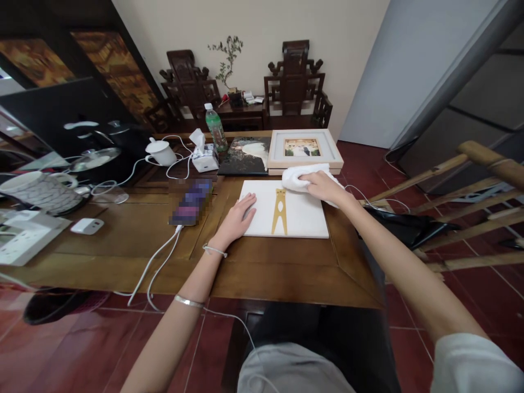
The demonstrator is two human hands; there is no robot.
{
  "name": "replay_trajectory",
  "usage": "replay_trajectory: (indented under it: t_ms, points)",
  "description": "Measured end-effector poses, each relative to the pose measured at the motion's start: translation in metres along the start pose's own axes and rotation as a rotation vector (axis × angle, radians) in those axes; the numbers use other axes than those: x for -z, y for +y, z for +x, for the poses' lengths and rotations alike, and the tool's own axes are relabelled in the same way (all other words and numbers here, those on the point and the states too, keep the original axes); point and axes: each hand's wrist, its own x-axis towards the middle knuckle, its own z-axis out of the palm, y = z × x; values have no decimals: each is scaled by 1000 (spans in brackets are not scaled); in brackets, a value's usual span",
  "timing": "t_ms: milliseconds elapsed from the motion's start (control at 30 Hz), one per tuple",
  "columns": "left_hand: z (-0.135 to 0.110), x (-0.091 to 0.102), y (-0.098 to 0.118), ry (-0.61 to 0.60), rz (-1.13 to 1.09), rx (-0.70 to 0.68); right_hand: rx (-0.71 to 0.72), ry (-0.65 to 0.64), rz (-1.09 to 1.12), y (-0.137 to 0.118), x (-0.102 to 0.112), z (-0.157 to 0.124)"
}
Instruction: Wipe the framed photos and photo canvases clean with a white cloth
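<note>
A white square canvas [303,215] with a gold tower-like shape [280,212] lies flat on the wooden table [262,273]. My left hand [238,217] rests flat on the canvas's left edge, fingers stretched out. Over the canvas's far right corner, my right hand [323,185] presses down on a white cloth [297,176], fingers curled over it.
Behind the canvas lie a framed photo [305,148] and a dark picture [245,155]. A phone [192,201] on a white cable, a tissue box [204,155], a green bottle [215,126], cups and a power strip [24,240] fill the left. Wooden rails [470,218] stand at the right.
</note>
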Motion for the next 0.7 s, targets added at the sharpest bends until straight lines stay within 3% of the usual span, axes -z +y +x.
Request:
replay_trajectory:
  t_ms: [200,333,433,567,700]
  points:
    - [0,-1,2,-1,13,1,6,-83,-77,-40,-5,-70]
    - [0,-1,4,0,12,-5,102,-182,-96,-70,0,-127]
    - [0,-1,5,1,11,-9,139,-257,-58,-80,8,-149]
    - [0,-1,4,0,7,-12,124,-299,-5,-69,14,-135]
    - [1,-1,3,-6,11,-6,108,-182,61,-44,12,-84]
